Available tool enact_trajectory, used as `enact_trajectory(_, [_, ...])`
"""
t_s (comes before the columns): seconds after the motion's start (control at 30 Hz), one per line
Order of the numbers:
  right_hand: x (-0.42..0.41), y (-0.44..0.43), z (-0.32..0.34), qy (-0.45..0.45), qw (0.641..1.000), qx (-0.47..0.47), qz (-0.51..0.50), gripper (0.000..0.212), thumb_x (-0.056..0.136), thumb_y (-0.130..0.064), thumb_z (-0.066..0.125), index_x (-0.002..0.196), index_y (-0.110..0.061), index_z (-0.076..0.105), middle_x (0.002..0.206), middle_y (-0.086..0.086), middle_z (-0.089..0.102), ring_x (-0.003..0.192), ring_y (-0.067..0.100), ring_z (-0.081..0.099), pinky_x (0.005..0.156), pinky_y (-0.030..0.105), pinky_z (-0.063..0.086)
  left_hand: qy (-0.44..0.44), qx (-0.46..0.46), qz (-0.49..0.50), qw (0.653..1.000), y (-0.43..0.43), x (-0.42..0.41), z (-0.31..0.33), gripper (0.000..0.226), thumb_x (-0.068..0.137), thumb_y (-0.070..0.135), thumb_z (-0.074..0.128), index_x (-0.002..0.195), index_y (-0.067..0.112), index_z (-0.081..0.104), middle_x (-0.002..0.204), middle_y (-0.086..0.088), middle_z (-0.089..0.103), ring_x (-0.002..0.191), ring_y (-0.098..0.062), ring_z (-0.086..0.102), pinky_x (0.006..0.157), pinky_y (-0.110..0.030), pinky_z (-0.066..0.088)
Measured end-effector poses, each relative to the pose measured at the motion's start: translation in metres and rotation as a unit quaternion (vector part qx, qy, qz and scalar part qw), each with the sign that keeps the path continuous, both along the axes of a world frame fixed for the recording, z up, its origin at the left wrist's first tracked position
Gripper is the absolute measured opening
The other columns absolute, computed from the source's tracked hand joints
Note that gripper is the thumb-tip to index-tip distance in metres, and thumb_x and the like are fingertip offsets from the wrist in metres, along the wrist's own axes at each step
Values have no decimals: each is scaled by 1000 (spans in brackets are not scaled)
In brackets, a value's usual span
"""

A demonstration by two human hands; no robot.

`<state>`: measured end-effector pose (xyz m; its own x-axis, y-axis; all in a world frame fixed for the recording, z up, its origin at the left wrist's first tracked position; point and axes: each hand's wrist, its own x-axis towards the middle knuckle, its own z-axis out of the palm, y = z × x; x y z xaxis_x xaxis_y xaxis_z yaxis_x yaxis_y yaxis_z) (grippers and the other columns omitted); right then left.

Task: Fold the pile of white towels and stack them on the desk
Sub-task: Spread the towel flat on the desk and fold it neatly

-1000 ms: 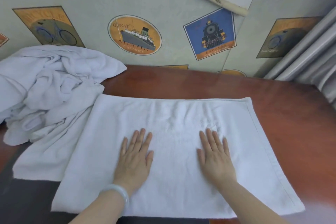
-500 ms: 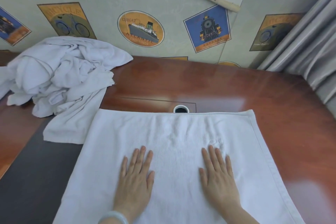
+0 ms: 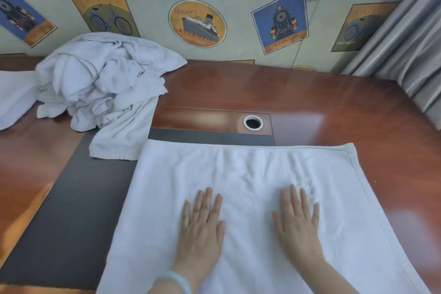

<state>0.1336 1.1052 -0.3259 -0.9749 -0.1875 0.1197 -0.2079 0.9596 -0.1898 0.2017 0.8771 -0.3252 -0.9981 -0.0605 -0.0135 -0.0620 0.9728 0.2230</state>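
A white towel [image 3: 250, 174] lies spread flat on the reddish-brown desk [image 3: 358, 112] right in front of me, its hemmed far edge straight. My left hand [image 3: 202, 224] lies palm down on its near middle, fingers straight. My right hand [image 3: 298, 219] presses flat beside it, a hand's width to the right. A crumpled pile of white towels [image 3: 102, 83] sits at the back left of the desk, one corner hanging towards the spread towel.
A dark grey inlay [image 3: 71, 210] covers the desk's left front. A round cable hole [image 3: 253, 122] with a white rim lies just beyond the towel. A printed wall panel [image 3: 198, 21] stands behind the desk, and grey curtains [image 3: 410, 38] hang at the right.
The spread towel has slid towards me under both flat hands, uncovering the cable hole and the strip of desk behind it. It now lies apart from the crumpled pile.
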Motion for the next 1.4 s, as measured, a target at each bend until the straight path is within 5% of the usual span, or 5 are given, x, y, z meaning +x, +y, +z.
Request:
enact_trajectory(0.5, [-1, -217, 8, -17, 974, -10, 224, 57, 104, -47, 9, 136, -18, 47, 147, 2, 48, 148, 15, 18, 114, 36, 12, 35, 142, 177, 973, -170, 62, -20, 60, 87, 49, 35, 140, 20, 44, 128, -3, 65, 122, -15, 47, 99, -26, 35])
enact_trajectory(0.67, [-40, -309, 29, -86, 959, -40, 266, 55, 103, -33, 24, 155, -15, 23, 164, 0, 12, 149, 21, 18, 117, 28, 12, 65, 259, 243, 933, -170, 51, 0, 58, 67, 44, 54, 124, 37, 52, 95, 34, 39, 87, -6, 45, 70, -12, 38])
enact_trajectory(0.83, [-91, -339, 52, -158, 970, -106, 149, 56, 98, -1, 35, 152, -16, 32, 155, 7, 35, 140, 28, 29, 115, 35, 24, 38, 439, 282, 852, -185, -11, 31, 38, 93, 14, 57, 128, 24, 49, 108, 21, 51, 108, -8, 51, 92, -20, 44])
enact_trajectory(1.17, [-135, -346, 73, -271, 925, -146, 221, 9, 91, -26, 60, 91, -34, 64, 109, -14, 53, 116, 19, 39, 98, 40, 39, 20, 639, 322, 698, -205, -73, 21, 27, 86, 1, 54, 98, 16, 73, 88, -2, 76, 82, -23, 68, 88, -44, 55])
enact_trajectory(1.4, [-141, -328, 90, -298, 898, -119, 302, 16, 88, -18, 67, 91, -34, 67, 99, -12, 67, 101, 10, 58, 83, 28, 46, 48, 646, 285, 706, -208, -75, 26, 28, 101, 5, 45, 105, 11, 73, 96, 4, 70, 89, -11, 63, 75, -15, 47])
